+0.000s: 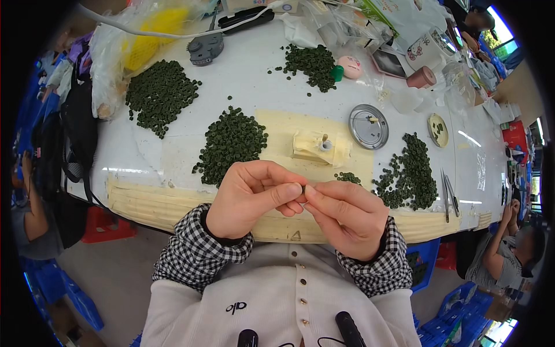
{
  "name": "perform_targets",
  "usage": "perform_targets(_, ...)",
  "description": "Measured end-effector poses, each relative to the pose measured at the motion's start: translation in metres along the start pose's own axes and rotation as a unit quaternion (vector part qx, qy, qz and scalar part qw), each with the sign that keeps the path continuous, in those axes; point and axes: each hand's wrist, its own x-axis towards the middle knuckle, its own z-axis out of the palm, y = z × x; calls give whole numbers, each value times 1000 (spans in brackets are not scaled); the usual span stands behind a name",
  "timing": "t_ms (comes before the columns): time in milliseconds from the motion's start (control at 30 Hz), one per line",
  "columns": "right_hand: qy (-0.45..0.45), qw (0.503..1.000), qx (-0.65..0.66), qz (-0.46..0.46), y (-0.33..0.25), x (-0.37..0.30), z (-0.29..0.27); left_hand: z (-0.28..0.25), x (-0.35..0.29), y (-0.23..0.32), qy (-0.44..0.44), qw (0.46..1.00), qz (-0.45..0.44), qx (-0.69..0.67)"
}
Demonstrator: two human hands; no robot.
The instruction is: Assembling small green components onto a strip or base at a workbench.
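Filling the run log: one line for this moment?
left hand: pinching small green piece | right hand: fingers meeting it | nearest: green pile | surface: white table

Left hand (250, 194) and right hand (347, 217): bare, no rings. Behind the fingers, black-and-white checked cuffs (199, 254) at both wrists. Further back, cream knit cardigan (277, 301), small round buttons, small dark chest emblem.

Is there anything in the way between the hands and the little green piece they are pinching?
No. Nothing visible is in between: the left hand and right hand meet at the fingertips, pinching the small green piece directly, above the table edge.
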Motion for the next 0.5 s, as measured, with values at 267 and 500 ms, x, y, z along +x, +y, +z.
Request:
perform_targets(267,1,999,30,29,1,4,-1,3,3,0,16,997,61,51)
perform_targets(500,19,999,12,32,-1,5,0,13,-2,-7,59,971,173,153)
